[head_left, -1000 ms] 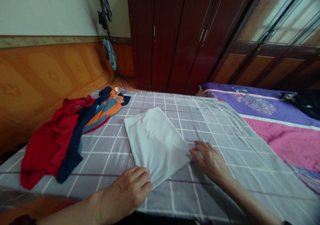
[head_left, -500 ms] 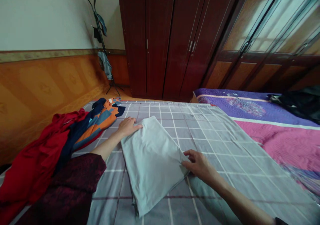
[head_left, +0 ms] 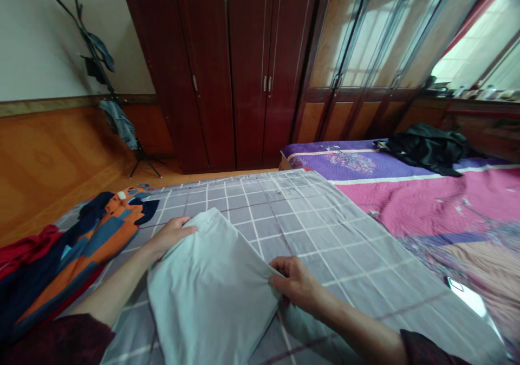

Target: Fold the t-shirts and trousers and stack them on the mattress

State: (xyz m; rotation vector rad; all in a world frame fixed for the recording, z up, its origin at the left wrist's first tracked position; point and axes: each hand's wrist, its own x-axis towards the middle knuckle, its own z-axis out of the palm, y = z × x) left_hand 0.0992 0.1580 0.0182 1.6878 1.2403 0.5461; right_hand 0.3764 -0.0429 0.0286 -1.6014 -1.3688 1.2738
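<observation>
A pale grey-green folded garment point(head_left: 215, 284) spreads over the checked grey bed sheet point(head_left: 317, 235), its lower end running out of view at the bottom. My left hand point(head_left: 173, 235) grips its upper left edge, thumb on top and the other fingers partly hidden. At the right corner, my right hand point(head_left: 294, 278) pinches the cloth between thumb and fingers, and small creases run from that grip. Which kind of garment it is cannot be made out.
Left of my arm lie an orange-and-blue patterned garment point(head_left: 109, 227) and red clothing point(head_left: 28, 251). A phone point(head_left: 471, 300) rests at the right. Beyond are a purple-and-pink bed point(head_left: 390, 186) with a black bag or jacket point(head_left: 426, 145), a dark red wardrobe point(head_left: 247, 72) and a coat stand point(head_left: 97, 62).
My view has turned right, so the window and phone now show. My right hand's fingers have closed on the garment's corner, and the garment appears slightly raised between both hands.
</observation>
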